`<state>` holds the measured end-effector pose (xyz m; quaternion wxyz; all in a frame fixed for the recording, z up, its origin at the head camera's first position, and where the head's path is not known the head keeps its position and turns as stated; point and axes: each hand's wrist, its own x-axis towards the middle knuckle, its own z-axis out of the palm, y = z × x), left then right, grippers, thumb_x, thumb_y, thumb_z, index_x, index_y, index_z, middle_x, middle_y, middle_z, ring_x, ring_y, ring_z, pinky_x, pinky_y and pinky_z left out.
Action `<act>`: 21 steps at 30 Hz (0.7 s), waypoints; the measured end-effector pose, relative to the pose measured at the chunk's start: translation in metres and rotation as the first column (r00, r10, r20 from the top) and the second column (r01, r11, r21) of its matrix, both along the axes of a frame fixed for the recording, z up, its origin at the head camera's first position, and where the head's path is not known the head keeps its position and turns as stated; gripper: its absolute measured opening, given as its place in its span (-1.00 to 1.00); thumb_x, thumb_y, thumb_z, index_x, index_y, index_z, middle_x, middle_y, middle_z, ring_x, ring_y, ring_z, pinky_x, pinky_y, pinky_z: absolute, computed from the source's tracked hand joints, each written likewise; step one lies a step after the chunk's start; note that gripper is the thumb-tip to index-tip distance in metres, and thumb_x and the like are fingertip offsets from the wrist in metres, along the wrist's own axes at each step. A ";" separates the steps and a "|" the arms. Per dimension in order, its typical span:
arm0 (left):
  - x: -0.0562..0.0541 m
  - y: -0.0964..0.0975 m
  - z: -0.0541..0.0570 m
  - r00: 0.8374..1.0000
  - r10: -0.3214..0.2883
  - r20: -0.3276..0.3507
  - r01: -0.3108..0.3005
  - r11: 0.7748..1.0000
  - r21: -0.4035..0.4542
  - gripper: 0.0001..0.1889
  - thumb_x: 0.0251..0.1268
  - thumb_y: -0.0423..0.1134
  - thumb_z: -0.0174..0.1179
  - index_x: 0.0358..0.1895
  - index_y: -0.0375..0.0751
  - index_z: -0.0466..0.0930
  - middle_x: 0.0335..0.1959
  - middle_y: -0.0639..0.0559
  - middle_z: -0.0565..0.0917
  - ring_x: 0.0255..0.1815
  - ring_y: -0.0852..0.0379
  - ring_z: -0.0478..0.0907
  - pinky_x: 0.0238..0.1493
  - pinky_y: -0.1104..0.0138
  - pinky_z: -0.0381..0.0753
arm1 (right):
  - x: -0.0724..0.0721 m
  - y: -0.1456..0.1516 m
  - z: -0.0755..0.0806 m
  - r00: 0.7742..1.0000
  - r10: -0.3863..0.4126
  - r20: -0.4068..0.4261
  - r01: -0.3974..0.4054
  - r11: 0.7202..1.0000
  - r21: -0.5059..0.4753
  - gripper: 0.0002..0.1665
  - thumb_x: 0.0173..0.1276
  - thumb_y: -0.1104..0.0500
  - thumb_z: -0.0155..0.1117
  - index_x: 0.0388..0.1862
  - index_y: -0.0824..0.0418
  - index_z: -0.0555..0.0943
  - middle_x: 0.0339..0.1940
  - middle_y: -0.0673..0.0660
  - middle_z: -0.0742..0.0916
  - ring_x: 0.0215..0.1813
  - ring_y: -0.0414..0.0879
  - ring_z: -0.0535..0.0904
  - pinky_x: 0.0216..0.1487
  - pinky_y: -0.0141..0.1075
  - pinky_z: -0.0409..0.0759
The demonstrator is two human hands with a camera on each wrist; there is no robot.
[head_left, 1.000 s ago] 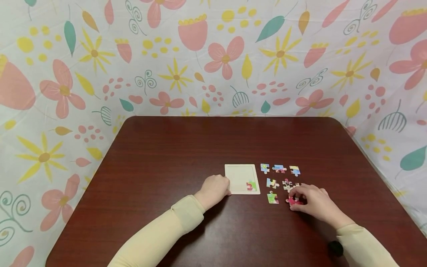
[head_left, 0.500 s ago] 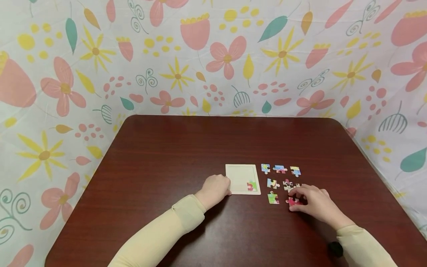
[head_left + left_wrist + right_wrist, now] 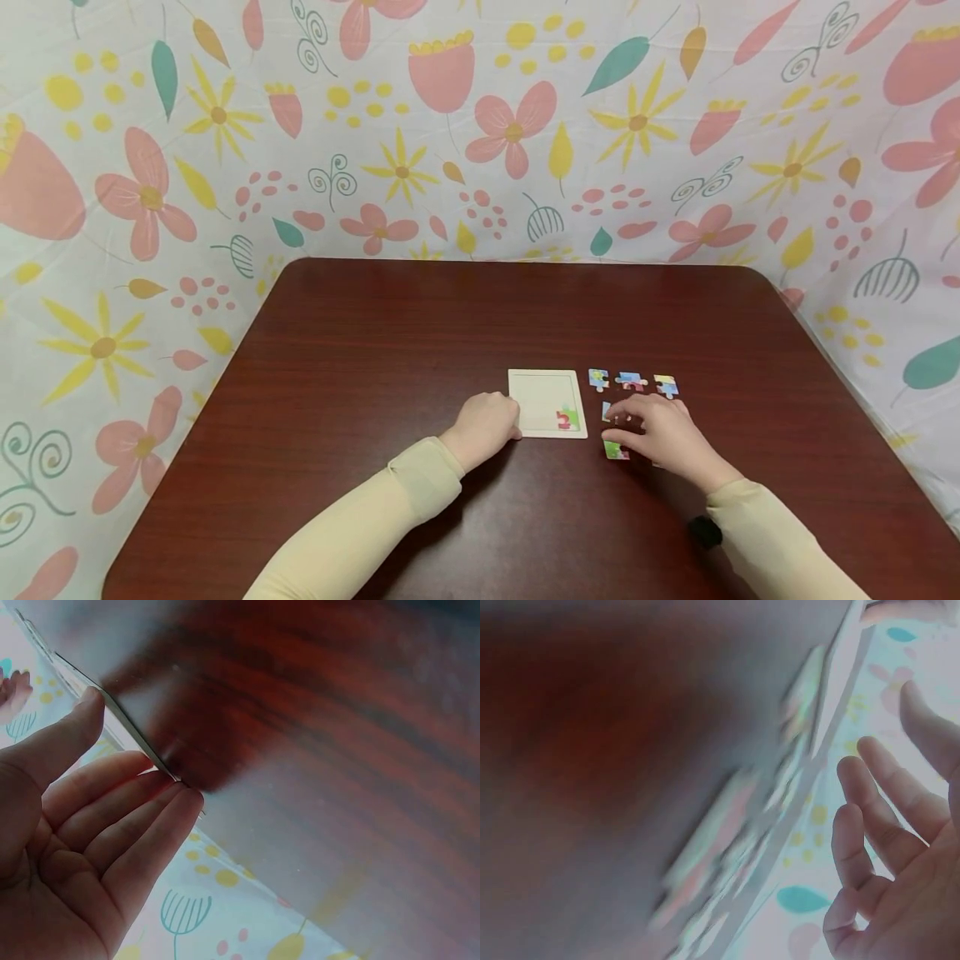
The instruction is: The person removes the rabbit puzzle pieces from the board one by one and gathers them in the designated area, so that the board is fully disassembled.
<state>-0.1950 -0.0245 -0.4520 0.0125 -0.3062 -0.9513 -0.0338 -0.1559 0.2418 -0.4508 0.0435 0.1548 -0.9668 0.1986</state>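
Note:
My left hand [image 3: 482,429] holds the left edge of a pale puzzle tray [image 3: 534,393] that lies on the table. In the left wrist view, the thumb and fingertips of that hand meet the tray's thin edge [image 3: 127,724]. A red-and-green jigsaw piece [image 3: 568,418] sits in the tray's lower right corner. My right hand [image 3: 667,435] hovers over the loose pieces, thumb and forefinger spread near a green jigsaw piece [image 3: 617,452]. In the right wrist view, its fingers [image 3: 851,784] are loosely bent with nothing between them. The hand hides several pieces beneath it.
A row of blue jigsaw pieces [image 3: 632,381] lies behind my right hand, to the right of the tray. The dark wooden table [image 3: 360,350] has rounded far corners. A flower-print cloth [image 3: 450,167] hangs behind it and at its sides.
My right hand has left the red piece at the front and moved left, over the green piece and its neighbours. My left hand stays on the tray's edge.

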 end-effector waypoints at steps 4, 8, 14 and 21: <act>0.000 0.000 0.001 1.000 -0.001 0.004 0.001 1.000 -0.004 -0.73 -0.07 -0.04 0.42 -0.72 0.01 0.57 -0.64 0.16 0.65 -0.58 0.20 0.59 -0.56 0.35 0.54 | -0.009 -0.020 0.002 1.000 0.016 -0.006 -0.016 1.000 0.023 -0.74 0.05 -0.02 0.47 -0.27 0.01 0.73 -0.44 -0.23 0.66 -0.40 -0.26 0.46 -0.25 -0.17 0.21; 0.000 0.000 0.002 1.000 -0.005 0.012 0.005 1.000 0.002 -0.72 -0.08 -0.06 0.42 -0.75 0.02 0.55 -0.64 0.17 0.65 -0.58 0.20 0.59 -0.56 0.35 0.53 | -0.016 -0.035 0.000 0.999 0.034 -0.012 -0.033 0.997 0.066 -0.71 0.04 0.01 0.49 -0.24 0.06 0.74 -0.51 -0.23 0.65 -0.42 -0.27 0.47 -0.25 -0.13 0.24; -0.001 0.000 0.001 1.000 -0.002 0.018 0.002 1.000 0.005 -0.72 -0.08 -0.07 0.42 -0.77 0.02 0.54 -0.65 0.17 0.64 -0.59 0.19 0.59 -0.56 0.35 0.53 | -0.024 -0.047 -0.006 0.999 0.048 0.013 -0.049 0.995 0.087 -0.69 0.01 0.04 0.52 -0.24 0.09 0.72 -0.59 -0.19 0.55 -0.49 -0.29 0.41 -0.39 -0.23 0.28; -0.001 -0.001 -0.001 1.000 -0.004 -0.011 0.004 1.000 -0.001 -0.69 -0.09 -0.04 0.42 -0.77 0.01 0.53 -0.66 0.16 0.64 -0.60 0.20 0.58 -0.58 0.35 0.52 | -0.031 -0.053 -0.009 0.998 0.054 0.029 -0.056 0.995 0.085 -0.70 0.03 0.06 0.51 -0.23 0.10 0.70 -0.60 -0.13 0.51 -0.49 -0.26 0.38 -0.41 -0.23 0.25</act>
